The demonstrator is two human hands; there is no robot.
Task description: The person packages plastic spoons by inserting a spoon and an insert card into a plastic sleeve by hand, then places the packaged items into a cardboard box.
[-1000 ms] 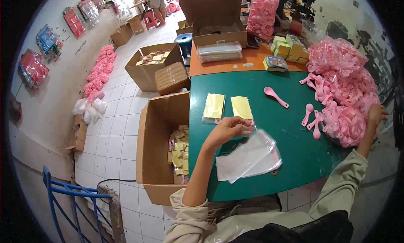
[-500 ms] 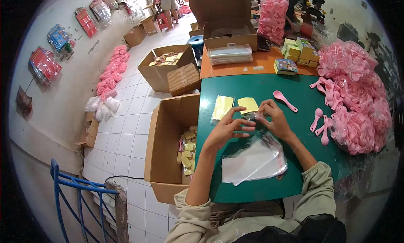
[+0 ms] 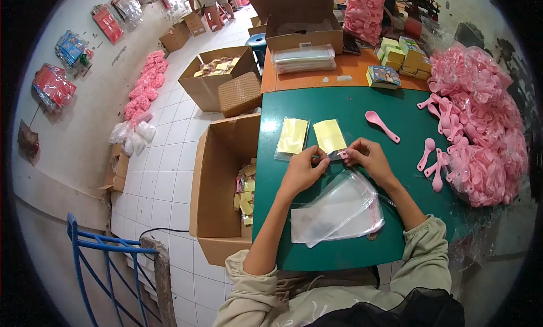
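Both hands pinch the near end of a clear plastic packet with a yellow card [image 3: 330, 136] inside, lying on the green table [image 3: 339, 103]. My left hand [image 3: 304, 170] has its thumb and fingers together at the packet's lower left corner. At the lower right corner my right hand [image 3: 369, 157] is closed, with a small pink tip showing by its fingers. A second packet with a yellow card [image 3: 293, 136] lies just left. Closer to me, several flat clear plastic bags [image 3: 336, 214] overlap. Beyond my right hand rests a single pink spoon [image 3: 383, 127].
Bagged pink spoons [image 3: 486, 129] are heaped on the right, with loose ones [image 3: 437, 171] beside them. An open cardboard box [image 3: 220, 180] holding yellow-card packets stands left of the table. Small yellow boxes [image 3: 404, 55] are stacked at the back. A blue metal rail [image 3: 110, 248] is at lower left.
My left hand was spread above the packet and now its fingers are closed at the packet's edge. The packet now lies flatter, with more of its yellow card visible.
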